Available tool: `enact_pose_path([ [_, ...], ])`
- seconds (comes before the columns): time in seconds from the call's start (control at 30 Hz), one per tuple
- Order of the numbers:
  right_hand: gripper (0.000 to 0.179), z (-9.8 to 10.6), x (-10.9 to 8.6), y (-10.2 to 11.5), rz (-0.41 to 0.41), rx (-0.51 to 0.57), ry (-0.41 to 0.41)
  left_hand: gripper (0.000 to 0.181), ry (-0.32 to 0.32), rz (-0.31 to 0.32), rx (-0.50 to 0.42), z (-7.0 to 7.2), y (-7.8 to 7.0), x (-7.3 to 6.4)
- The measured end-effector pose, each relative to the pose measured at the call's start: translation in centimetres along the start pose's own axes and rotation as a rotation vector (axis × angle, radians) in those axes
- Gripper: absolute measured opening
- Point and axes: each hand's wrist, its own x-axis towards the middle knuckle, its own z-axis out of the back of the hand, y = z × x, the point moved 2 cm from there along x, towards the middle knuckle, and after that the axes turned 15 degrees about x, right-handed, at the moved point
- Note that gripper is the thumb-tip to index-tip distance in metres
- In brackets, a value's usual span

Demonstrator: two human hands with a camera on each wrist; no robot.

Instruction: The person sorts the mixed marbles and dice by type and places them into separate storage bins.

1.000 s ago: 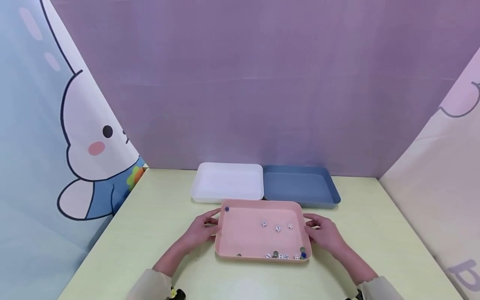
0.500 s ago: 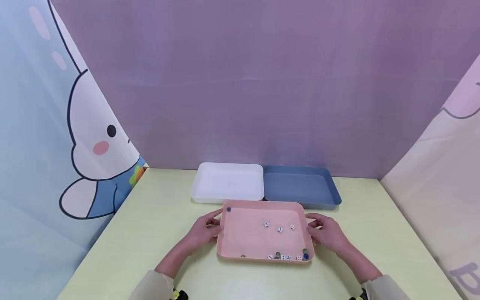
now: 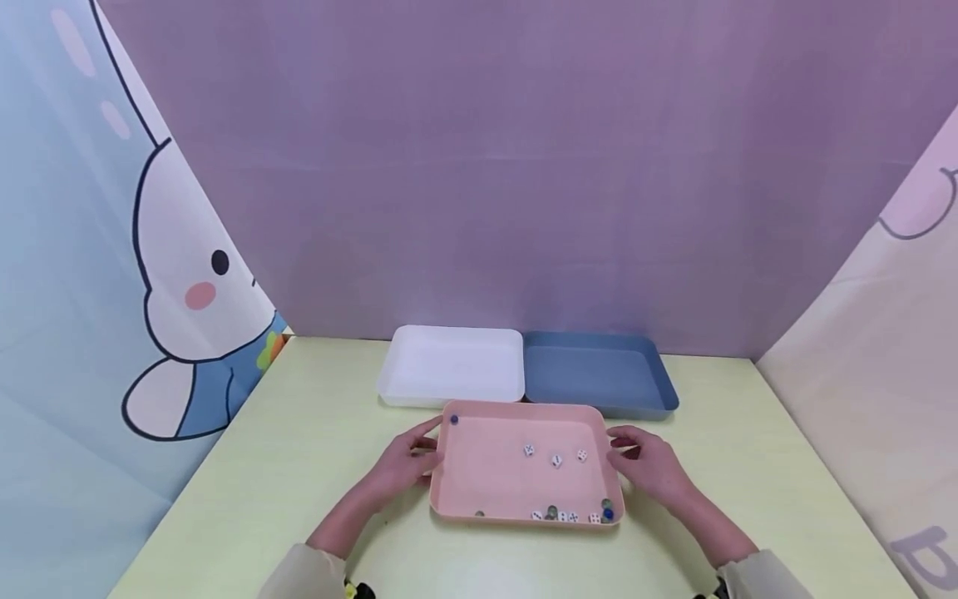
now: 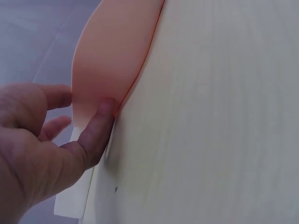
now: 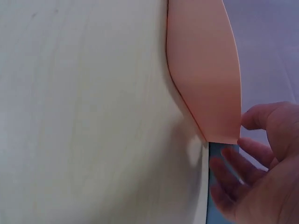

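A shallow pink tray lies on the table in the head view, with white dice and several small marbles inside, mostly along its near edge. A dark blue marble sits in the far left corner. My left hand is at the tray's left end; in the left wrist view a fingertip presses low on the outer wall and the thumb reaches the rim. At the right end, my right hand has its thumb at the rim, its other fingers loosely bent beside the corner.
Behind the pink tray stand a white tray and a blue tray, side by side. A purple backdrop rises at the table's far edge. Printed cloths hang at left and right.
The view shifts slightly, while the hands, the pink tray and the dice keep nearly the same places relative to one another.
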Motion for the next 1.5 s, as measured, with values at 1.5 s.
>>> enact_pose_path([
  [1.5, 0.006, -8.2, 5.9, 9.2, 0.317, -0.624, 0.457, 0.059, -0.012, 0.016, -0.030, 0.6, 0.2, -0.7],
])
